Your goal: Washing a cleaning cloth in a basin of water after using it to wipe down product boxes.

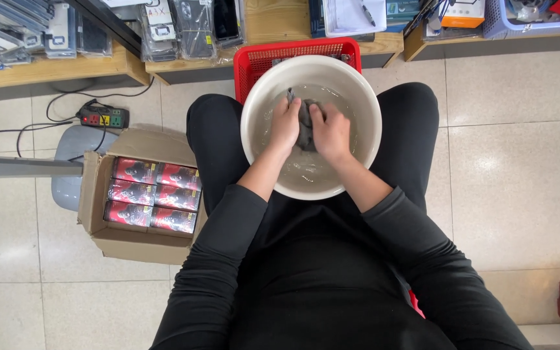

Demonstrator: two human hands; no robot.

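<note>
Well, both hands squeeze wet grey cloth (305,123) in basin (358,91) w/ water.

This looks like a small shop selling phone accessories. Low wooden shelves (59,68) along the top edge carry rows of phone cases in clear plastic sleeves (192,26), and an open cardboard box (139,194) on the tiled floor (513,168) is packed tight with identical red and black product packets (153,194), like stock waiting to be shelved. A power strip (103,118) with trailing cables lies on the floor by the shelves, and a red plastic basket (254,58) stands against them.
</note>
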